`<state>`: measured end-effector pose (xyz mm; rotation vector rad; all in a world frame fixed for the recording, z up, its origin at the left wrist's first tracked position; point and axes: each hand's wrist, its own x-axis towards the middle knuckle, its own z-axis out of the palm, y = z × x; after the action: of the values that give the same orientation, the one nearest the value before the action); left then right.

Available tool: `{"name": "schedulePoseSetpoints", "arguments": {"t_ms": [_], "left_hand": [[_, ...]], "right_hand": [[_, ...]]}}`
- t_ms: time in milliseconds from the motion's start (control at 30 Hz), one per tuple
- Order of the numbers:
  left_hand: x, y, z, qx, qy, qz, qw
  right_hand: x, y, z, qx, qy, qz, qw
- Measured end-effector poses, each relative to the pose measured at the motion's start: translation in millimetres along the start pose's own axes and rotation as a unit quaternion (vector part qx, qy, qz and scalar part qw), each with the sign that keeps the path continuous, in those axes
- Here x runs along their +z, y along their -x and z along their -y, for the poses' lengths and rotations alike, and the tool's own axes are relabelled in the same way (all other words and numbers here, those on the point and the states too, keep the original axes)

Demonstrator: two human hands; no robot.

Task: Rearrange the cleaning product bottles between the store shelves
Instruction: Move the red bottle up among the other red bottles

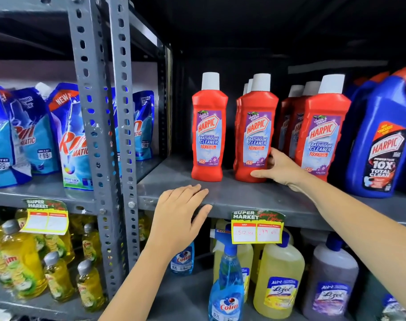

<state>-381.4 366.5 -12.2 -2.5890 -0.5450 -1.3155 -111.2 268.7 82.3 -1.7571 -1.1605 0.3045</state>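
Red Harpic bathroom cleaner bottles with white caps stand on the grey upper shelf. One bottle stands alone at the left. A middle row and a right row stand beside it, each with more bottles behind. My right hand touches the lower right side of the front middle bottle, fingers spread around it, thumb at its base. My left hand rests flat on the shelf's front edge, fingers apart, holding nothing.
Blue Harpic bottles stand at the far right. A perforated steel upright divides off Rin pouches at the left. Below are Vim bottles, Colin sprays, Lizol bottles and a yellow price tag.
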Motion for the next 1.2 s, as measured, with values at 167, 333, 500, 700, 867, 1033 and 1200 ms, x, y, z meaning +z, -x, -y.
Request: {"name": "schedulePoseSetpoints", "arguments": {"t_ms": [167,333,500,700,867,1033,1200], "left_hand": [[0,0,-1,0.000,0.002,-0.009,1.000],[-1,0,-3,-0.005,0.002,-0.008,1.000],[-1,-1,-4,-0.011,0.001,-0.003,1.000],[-2,0,-5,-0.012,0.000,-0.010,1.000],[-1,0,-5,-0.012,-0.002,-0.017,1.000],[2,2,-4,-0.007,-0.001,-0.025,1.000],[4,4,-7,-0.003,0.006,-0.050,0.999]], "right_hand": [[1,-2,-6,-0.012,0.002,0.001,1.000],[4,1,-6,-0.025,0.008,-0.007,1.000],[6,5,-5,-0.045,0.021,-0.016,0.999],[5,3,-8,-0.056,0.025,-0.005,0.998],[6,4,-7,-0.053,0.013,0.001,0.999],[5,6,-8,-0.046,0.019,-0.005,0.999],[-2,10,-6,-0.017,0.072,0.006,0.997]]}}
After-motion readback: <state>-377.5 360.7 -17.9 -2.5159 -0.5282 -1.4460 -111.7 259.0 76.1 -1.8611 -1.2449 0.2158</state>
